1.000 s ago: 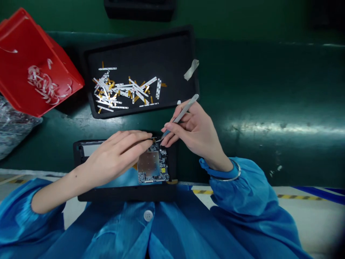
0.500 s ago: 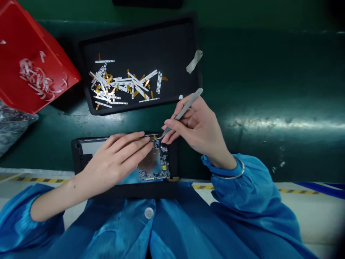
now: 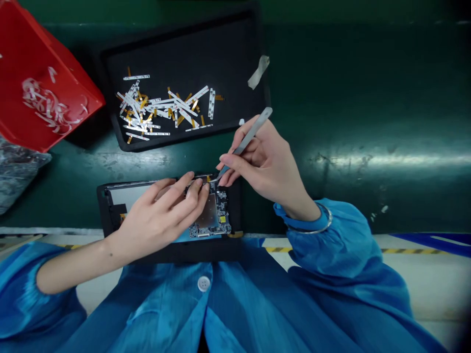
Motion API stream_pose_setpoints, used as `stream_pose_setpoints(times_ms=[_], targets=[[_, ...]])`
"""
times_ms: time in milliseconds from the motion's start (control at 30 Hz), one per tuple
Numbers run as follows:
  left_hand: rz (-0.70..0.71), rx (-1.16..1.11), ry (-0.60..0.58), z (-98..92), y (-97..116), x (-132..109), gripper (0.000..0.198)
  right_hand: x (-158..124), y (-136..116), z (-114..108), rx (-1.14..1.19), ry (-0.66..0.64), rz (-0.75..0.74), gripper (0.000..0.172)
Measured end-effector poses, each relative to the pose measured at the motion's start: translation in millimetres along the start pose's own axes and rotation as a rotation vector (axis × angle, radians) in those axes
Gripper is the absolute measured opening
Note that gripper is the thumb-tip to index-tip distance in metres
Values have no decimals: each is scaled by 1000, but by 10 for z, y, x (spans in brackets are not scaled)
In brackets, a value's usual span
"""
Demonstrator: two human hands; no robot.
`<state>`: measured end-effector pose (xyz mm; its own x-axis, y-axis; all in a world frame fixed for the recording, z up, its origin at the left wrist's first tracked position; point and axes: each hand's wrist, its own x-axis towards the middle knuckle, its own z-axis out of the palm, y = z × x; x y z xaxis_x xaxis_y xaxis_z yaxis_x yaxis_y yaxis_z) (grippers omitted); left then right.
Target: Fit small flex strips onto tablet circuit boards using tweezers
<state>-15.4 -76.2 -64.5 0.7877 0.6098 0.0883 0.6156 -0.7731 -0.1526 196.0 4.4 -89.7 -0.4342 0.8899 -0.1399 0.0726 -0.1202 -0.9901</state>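
Observation:
A tablet-like device (image 3: 128, 194) lies with its inside exposed at the front edge of the table. Its circuit board (image 3: 223, 208) shows on the right, with a brown metal shield. My left hand (image 3: 158, 208) rests across the device, fingers apart and slightly bent, their tips by the board's upper edge. In my right hand (image 3: 267, 162) is a pair of tweezers (image 3: 252, 131), held like a pen. Their tips touch down near a small orange flex cable (image 3: 208, 179) at the board's top edge, close to my left fingertips. Whether the tips grip the cable is too small to tell.
Beyond the device, a black tray (image 3: 235, 54) holds several white strips with orange flex tails (image 3: 180, 105). Tape (image 3: 258, 72) sticks to its right rim. A red bin (image 3: 69, 59) with white scraps and a clear plastic bag (image 3: 18, 171) stand at left.
The view has shifted a little, moving everything slightly up. My left fingers have bent and spread more at the board's edge. The tweezers stay near the orange cable.

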Motion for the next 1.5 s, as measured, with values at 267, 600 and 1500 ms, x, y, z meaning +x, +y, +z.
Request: stream_pose_setpoints(times_ms=[267, 600, 1500], targets=[[18, -28, -74, -103, 1, 7, 35, -811, -134, -122, -85, 290, -147, 34], [-43, -592, -70, 51, 251, 150, 20, -1537, 291, 452, -335, 417, 69, 10], [-87, -1110, -114, 160, 77, 178, 8, -1452, 441, 414, -1013, 191, -616, 12]])
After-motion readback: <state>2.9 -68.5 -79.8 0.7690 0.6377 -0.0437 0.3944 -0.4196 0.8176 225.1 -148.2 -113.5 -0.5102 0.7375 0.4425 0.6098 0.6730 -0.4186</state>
